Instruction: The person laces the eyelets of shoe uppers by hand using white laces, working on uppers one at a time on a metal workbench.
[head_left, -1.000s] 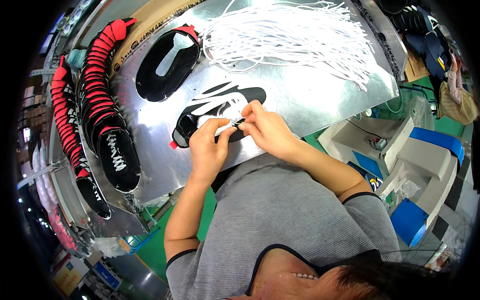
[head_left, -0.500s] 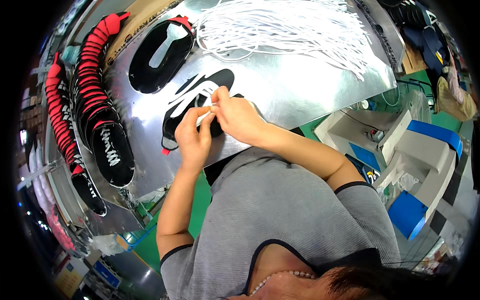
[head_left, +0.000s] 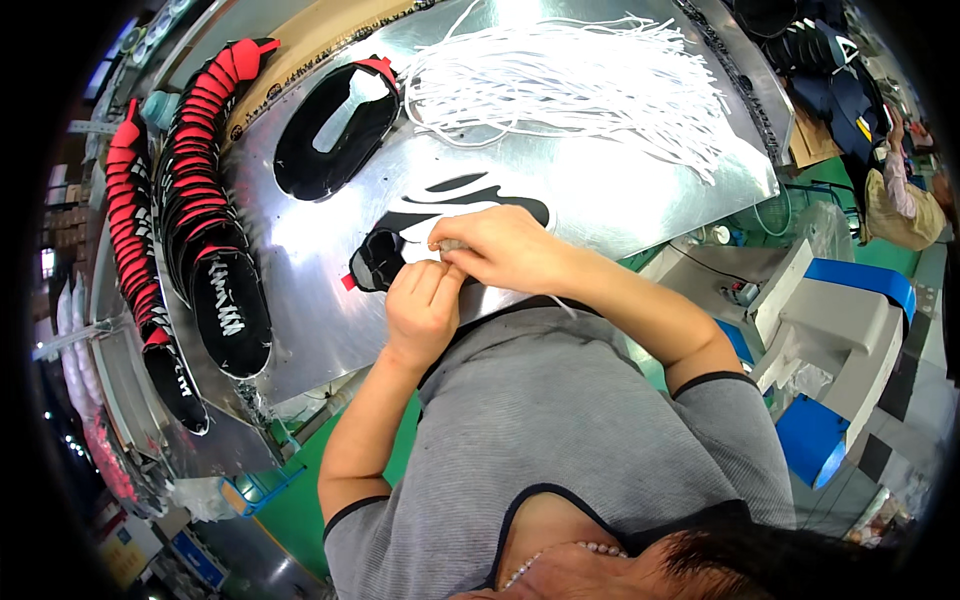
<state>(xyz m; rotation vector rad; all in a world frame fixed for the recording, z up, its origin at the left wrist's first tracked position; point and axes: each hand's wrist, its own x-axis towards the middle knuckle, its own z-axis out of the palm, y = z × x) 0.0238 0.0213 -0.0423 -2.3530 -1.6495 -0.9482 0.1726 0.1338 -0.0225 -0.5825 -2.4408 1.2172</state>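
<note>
A black-and-white shoe upper (head_left: 392, 245) with a red tab lies at the table's near edge, its near side partly covered by my hands. My left hand (head_left: 425, 308) is closed at the upper's near edge, fingers curled and fingertips hidden. Against it, my right hand (head_left: 505, 247) pinches at the upper's opening with thumb and fingers. A thin white lace (head_left: 563, 306) trails out below the right wrist; its other end is hidden by the hand. Farther left sits another black upper (head_left: 295, 150) with a red tab and a pale, long piece on it.
A large heap of white laces (head_left: 570, 80) spreads over the far side of the metal table (head_left: 640, 200). Two overlapping rows of black-and-red uppers (head_left: 195, 180) line the left edge. At the right stands a beige-and-blue machine (head_left: 840, 310). Another person's arm shows at the far right.
My hands have shifted right and nearer my body, with the left now curled closed. The upper has turned, its white side more visible. A lace end now shows by the right wrist.
</note>
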